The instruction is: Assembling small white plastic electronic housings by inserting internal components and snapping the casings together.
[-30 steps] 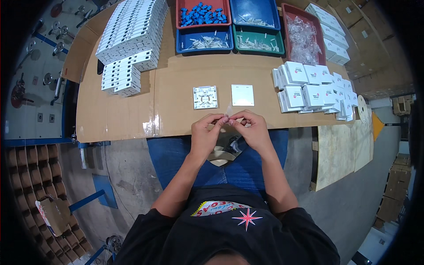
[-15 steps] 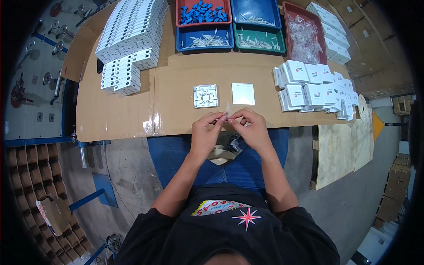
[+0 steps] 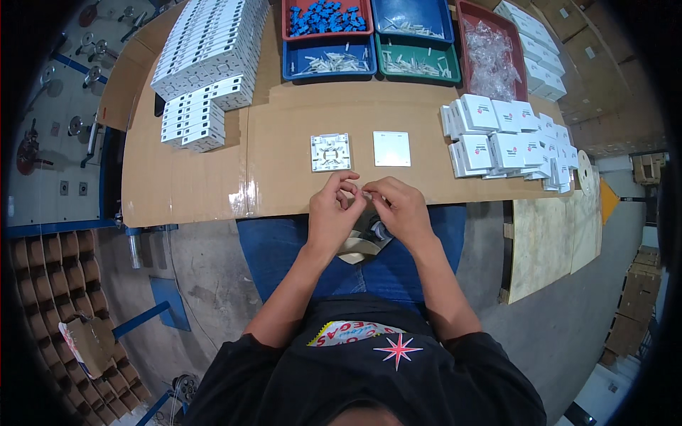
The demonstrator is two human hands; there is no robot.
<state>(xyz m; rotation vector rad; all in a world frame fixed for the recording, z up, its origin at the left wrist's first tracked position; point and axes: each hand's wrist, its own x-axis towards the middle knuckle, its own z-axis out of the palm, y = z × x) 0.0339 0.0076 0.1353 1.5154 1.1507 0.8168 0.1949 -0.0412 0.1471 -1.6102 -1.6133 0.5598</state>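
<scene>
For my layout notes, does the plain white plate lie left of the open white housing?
No, the plate lies right of the housing.

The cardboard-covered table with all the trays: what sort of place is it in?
Probably a workshop or small factory. You can see a red tray full of small blue parts, a tall stack of matching white units, and a pile of white square pieces.

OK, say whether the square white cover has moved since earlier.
No: against the green tray, the square white cover keeps its place on the cardboard.
</scene>
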